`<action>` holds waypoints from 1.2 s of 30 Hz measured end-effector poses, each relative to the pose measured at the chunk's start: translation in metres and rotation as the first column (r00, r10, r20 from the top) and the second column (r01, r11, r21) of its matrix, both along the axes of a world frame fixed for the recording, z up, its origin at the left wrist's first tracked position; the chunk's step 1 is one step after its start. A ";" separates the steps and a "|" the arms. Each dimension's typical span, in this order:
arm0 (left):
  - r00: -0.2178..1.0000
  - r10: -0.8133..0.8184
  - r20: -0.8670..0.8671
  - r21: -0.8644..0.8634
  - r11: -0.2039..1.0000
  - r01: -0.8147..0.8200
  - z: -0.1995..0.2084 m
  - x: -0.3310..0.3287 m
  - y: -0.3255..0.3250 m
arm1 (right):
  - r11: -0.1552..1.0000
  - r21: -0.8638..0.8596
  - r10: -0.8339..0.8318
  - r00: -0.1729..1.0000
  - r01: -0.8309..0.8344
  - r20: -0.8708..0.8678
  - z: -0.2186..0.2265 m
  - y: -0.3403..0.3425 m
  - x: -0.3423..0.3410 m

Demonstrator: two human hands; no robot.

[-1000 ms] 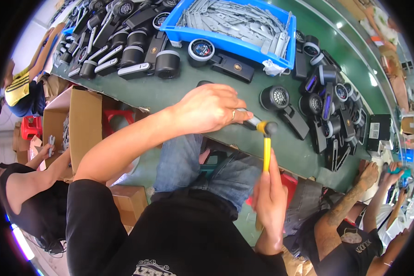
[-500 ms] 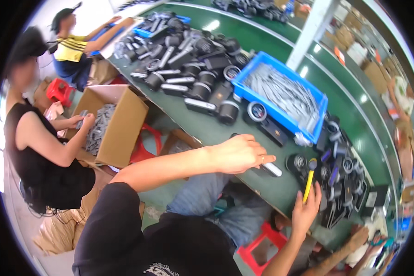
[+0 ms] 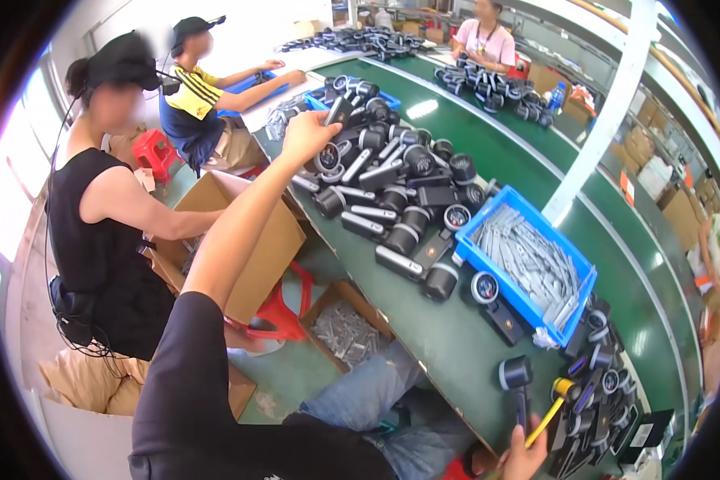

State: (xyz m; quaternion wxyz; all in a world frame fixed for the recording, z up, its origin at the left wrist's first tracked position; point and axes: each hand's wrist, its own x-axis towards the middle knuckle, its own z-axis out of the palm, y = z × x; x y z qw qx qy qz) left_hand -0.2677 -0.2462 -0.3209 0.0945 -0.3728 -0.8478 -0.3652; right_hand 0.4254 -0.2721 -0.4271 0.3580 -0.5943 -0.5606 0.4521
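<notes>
My left hand (image 3: 310,138) is stretched out over the heap of black handheld devices (image 3: 418,160). Its fingers close on a black device (image 3: 340,110) with a box-shaped handle. Near the front edge of the table, my right hand (image 3: 524,458) grips a yellow-handled hammer (image 3: 546,422), its head pointing up and away from me. Just left of the hammer lies another black device with a round head (image 3: 515,373); its handle runs down to my right fingers. Whether those fingers touch it, I cannot tell.
A blue tray (image 3: 466,246) of grey strips stands right of the heap. More devices (image 3: 596,384) lie at the right. Cardboard boxes (image 3: 268,268) and a red stool (image 3: 300,300) are left of the table. Co-workers sit at the left, and one person (image 3: 488,44) is across the table.
My left hand has moved from the near table area to the far left of the heap, with a black device in it. The view has shifted; my right hand still holds the hammer.
</notes>
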 end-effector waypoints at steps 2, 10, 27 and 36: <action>0.992 0.088 -0.088 -0.062 0.994 -0.094 0.011 -0.023 0.015 | 0.989 -0.144 0.025 0.992 -0.043 -0.124 0.000 0.000 -0.005; 0.994 -0.055 -0.099 -0.334 0.942 0.019 0.017 -0.009 0.164 | 0.986 -0.159 -0.067 0.991 0.049 -0.113 -0.020 0.001 -0.023; 0.635 -0.601 -0.486 -0.184 0.781 0.597 -0.015 0.156 0.199 | 0.964 -0.218 0.148 0.988 -0.151 -0.033 0.001 0.023 -0.054; 0.794 -0.558 -0.242 -0.482 0.779 0.401 -0.091 0.269 0.262 | 0.950 -0.258 0.127 0.972 -0.176 -0.197 -0.005 0.016 -0.054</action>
